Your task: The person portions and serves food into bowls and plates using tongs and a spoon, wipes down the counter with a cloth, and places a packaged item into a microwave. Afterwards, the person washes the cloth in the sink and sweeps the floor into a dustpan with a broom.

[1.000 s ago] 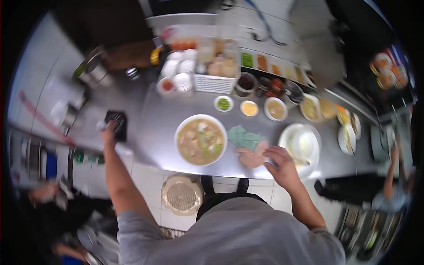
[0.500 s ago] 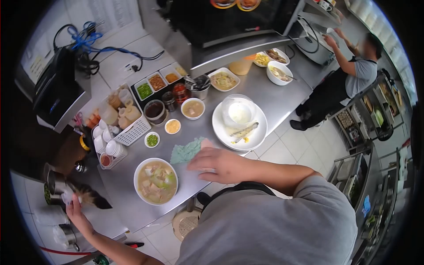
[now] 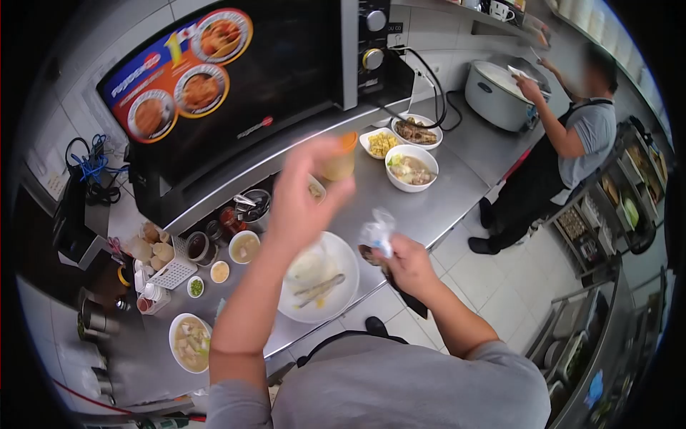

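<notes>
My left hand is raised and blurred, its thumb and fingers overlapping a yellowish container with an orange lid; whether it grips that container is unclear. Closed around crumpled clear plastic, my right hand is near the counter's front edge. A dark flat item hangs below this hand. Between my forearms lies a large white plate with cutlery and yellow food scraps. A white bowl of soup stands left of my left forearm.
Food bowls stand on the steel counter under a black microwave. Small cups, jars and a white basket line the back left. A person stands at the right beside a large pot.
The view has swung right. My left hand has come from the far left to the orange-lidded container. The plastic is now in my right hand, which has left the cloth.
</notes>
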